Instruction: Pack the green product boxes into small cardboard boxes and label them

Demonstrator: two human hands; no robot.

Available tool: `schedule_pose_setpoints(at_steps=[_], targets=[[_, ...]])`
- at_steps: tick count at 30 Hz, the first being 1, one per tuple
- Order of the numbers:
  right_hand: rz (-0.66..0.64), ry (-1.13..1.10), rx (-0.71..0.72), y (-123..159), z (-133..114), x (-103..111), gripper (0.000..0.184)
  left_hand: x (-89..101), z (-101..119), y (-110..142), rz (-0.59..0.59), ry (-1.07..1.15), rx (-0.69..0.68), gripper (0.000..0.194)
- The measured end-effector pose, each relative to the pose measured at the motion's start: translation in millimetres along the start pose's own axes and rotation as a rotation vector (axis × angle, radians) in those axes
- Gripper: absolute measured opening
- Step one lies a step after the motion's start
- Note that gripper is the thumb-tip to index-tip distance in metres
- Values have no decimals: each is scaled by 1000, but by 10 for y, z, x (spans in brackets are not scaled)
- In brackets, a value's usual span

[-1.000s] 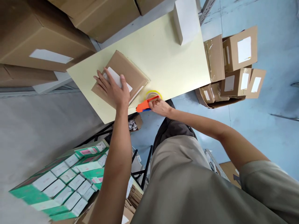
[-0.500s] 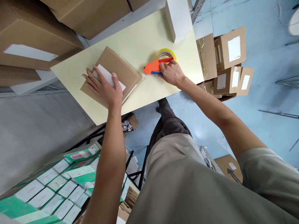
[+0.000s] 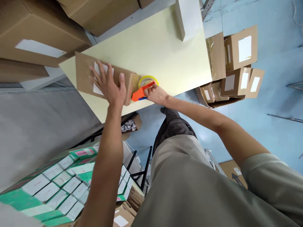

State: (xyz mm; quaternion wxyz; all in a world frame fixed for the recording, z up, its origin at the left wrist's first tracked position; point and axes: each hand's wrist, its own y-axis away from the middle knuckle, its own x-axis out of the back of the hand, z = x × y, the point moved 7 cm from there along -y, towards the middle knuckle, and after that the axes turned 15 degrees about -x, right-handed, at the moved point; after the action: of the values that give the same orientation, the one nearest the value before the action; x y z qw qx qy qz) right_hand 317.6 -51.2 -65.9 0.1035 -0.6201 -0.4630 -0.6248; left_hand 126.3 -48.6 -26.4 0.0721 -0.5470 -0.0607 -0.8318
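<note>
A cardboard box [image 3: 82,74] with a white label [image 3: 97,90] lies on the pale yellow table [image 3: 151,44]. My left hand [image 3: 109,83] rests on its top, fingers spread over the label. In my right hand [image 3: 156,94] is an orange tape dispenser [image 3: 139,94], loaded with a roll of clear tape with a yellow rim [image 3: 153,77]. The dispenser's front is at the box's right end; whether the tape sticks there I cannot make out.
A white box-like block [image 3: 187,19] stands at the table's far right. Large cartons [image 3: 42,28] line the far left. Several labelled cardboard boxes [image 3: 236,66] are stacked beyond the right edge. Green-and-white boxes [image 3: 59,186] fill the lower left.
The box has turned on the table so its end faces right. My right hand has brought the tape dispenser left and nearer, up to that end. My left hand stays on top.
</note>
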Motion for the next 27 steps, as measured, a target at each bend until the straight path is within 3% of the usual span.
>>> schedule_pose_setpoints(at_steps=[3,5,8,11,15,20,23,25,27], targets=[[-9,-68,12,-50,-474,33,49,-84,97,52,8,30,105,88],[-37,-98,6,-93,-646,8,47,-129,125,79,-2,34,156,98],[-57,-97,-11,-102,-676,-46,45,-154,133,91,-8,25,145,99],[-47,-67,13,0,-542,-103,42,-162,106,105,-8,42,112,98],[-75,7,77,268,-143,-252,45,-175,58,142,11,51,104,99],[-52,67,-26,496,935,-338,62,-191,30,187,-7,91,65,101],[35,-36,-158,464,1508,-211,71,-177,19,206,-23,136,86,100],[90,-78,-214,374,1654,-112,77,-157,37,212,-30,148,103,98],[131,-111,-254,236,1623,-24,80,-128,84,215,-37,126,97,99]])
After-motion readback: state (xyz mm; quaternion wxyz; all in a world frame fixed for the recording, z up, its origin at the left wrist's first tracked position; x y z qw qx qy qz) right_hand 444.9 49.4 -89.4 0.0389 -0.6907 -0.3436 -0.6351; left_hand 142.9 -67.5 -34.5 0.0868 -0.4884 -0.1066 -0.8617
